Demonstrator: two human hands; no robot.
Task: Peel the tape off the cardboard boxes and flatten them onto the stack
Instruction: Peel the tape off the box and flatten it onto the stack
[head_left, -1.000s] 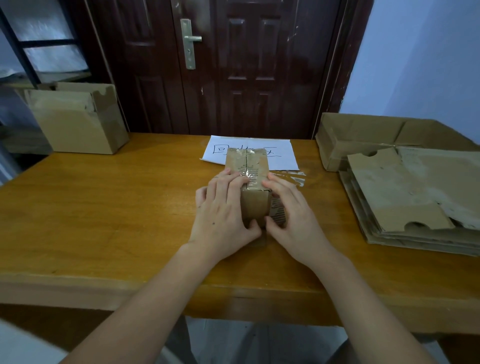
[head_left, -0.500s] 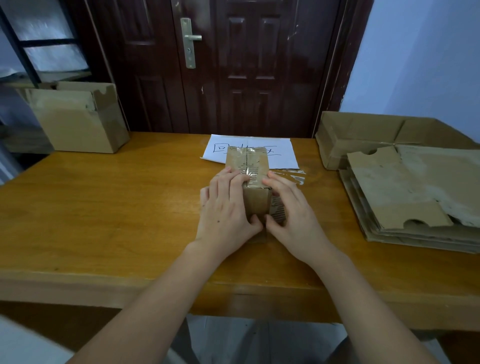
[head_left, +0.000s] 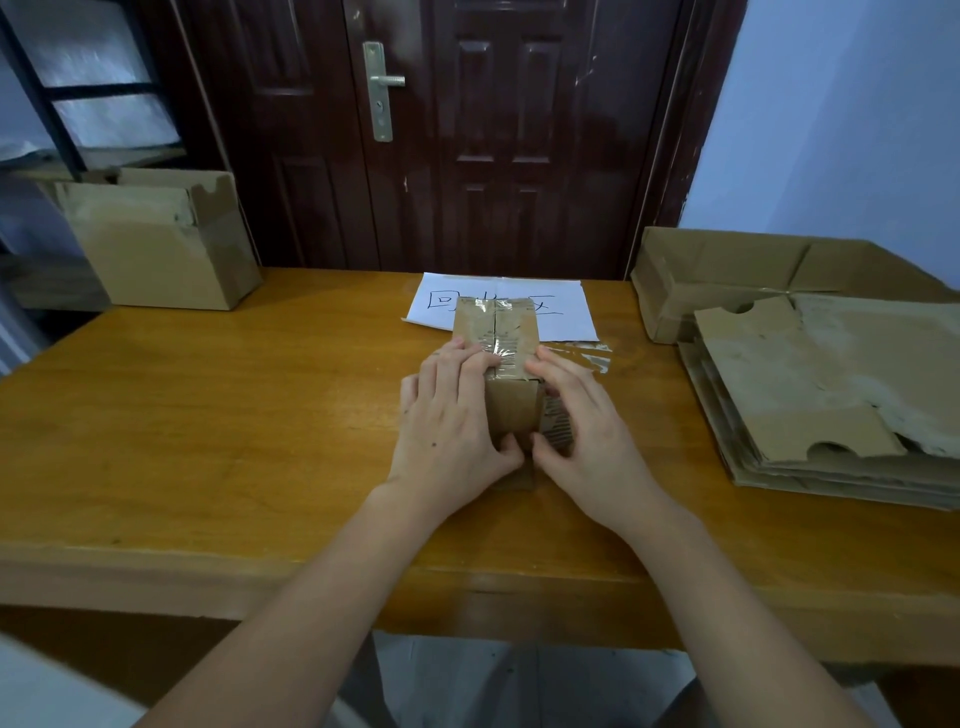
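A small taped cardboard box (head_left: 494, 332) stands in the middle of the wooden table (head_left: 208, 415). Clear tape runs along its top seam. My left hand (head_left: 452, 415) grips its left side, fingers over the top edge and thumb on the near face. My right hand (head_left: 582, 421) grips the right side the same way. A loose strip of clear tape (head_left: 587, 356) lies on the table just right of the box. The stack of flattened cardboard (head_left: 821, 410) lies at the right edge of the table.
A white sheet with handwriting (head_left: 561, 306) lies behind the small box. An open cardboard box (head_left: 161, 244) stands at the back left corner. Another opened box (head_left: 727, 275) sits behind the stack at the back right. A dark door (head_left: 467, 130) is behind the table.
Both hands stay clasped on the small box, with only slight shifts of the fingers. The box has not moved on the table.
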